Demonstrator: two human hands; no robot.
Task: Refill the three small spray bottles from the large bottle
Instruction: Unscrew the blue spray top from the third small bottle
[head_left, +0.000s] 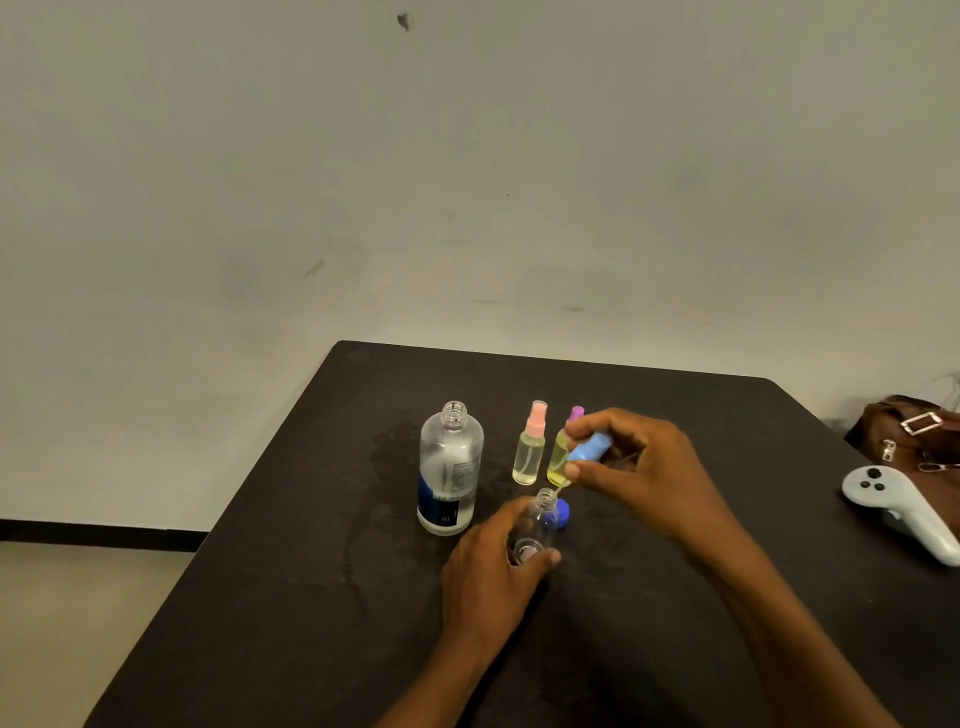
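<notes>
Head view: left hand (493, 577) gripped the third small bottle (540, 519) round its lower body, with its mouth open. Right hand (644, 467) pinched the blue spray head (589, 448) just above that mouth, dip tube pointing down at it. Beyond the right fingertips stood the pink-topped bottle (530, 452) and purple-topped bottle (560, 462), both capped and holding yellowish liquid, so two of three looked done. The held bottle's level was unreadable (clear wall, glare); it was either filled and awaiting its head, or only just opened. The large bottle (449, 467) stood uncapped just left of the left hand, a blue cap (565, 512) behind the held bottle. The table (311, 571) edge ran well left of the left hand, with open room beside both forearms. A controller (904, 512) and brown bag (904, 426) sat well right of the right hand.
</notes>
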